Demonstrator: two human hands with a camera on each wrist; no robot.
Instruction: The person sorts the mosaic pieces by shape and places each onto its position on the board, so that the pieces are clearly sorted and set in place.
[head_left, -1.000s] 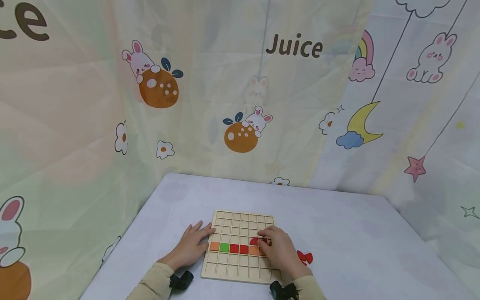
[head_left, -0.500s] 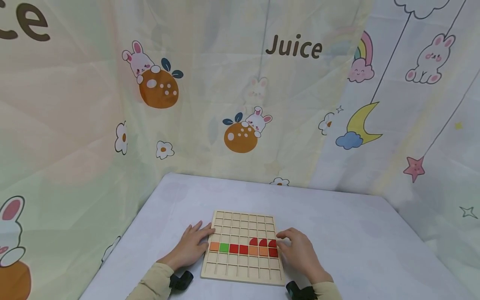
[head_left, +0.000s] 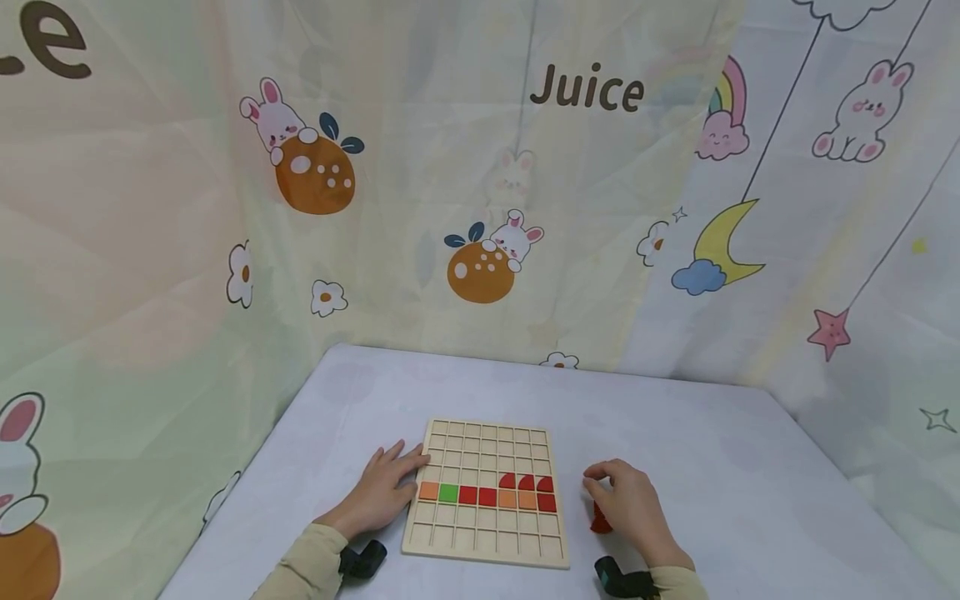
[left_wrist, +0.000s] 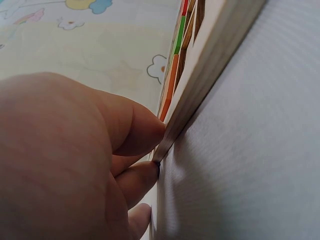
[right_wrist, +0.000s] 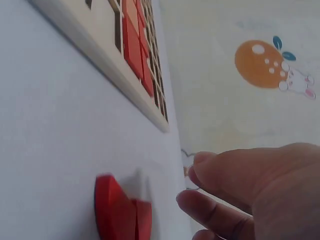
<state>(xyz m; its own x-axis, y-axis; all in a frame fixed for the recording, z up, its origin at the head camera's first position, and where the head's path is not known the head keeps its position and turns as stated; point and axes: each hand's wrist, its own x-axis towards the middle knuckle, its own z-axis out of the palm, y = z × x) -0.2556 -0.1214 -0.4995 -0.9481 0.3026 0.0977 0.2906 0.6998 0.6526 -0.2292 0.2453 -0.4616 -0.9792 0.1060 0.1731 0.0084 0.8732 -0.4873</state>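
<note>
A pale wooden grid board (head_left: 450, 537) lies flat on the table. Across it runs a row of square tiles (head_left: 468, 497) in orange, green and red. Three red quarter-round pieces (head_left: 527, 483) sit in cells just above the row's right end. My left hand (head_left: 378, 493) rests along the board's left edge, its thumb and fingertips touching the side. Right of the board, my right hand (head_left: 630, 507) hovers by loose red pieces (head_left: 600, 520), partly hidden under it. In the right wrist view, a gap with nothing in it parts thumb and fingers, beside these red pieces (right_wrist: 117, 210).
The white-covered table (head_left: 675, 433) extends behind and to the right of the board. A cloth backdrop (head_left: 405, 167) with printed rabbits and oranges hangs behind it. Dark wrist cameras (head_left: 363, 562) are strapped at both cuffs.
My right hand has moved right, from over the board to its right edge and then off to the loose red pieces, uncovering the red quarter-rounds. My left hand stays in place.
</note>
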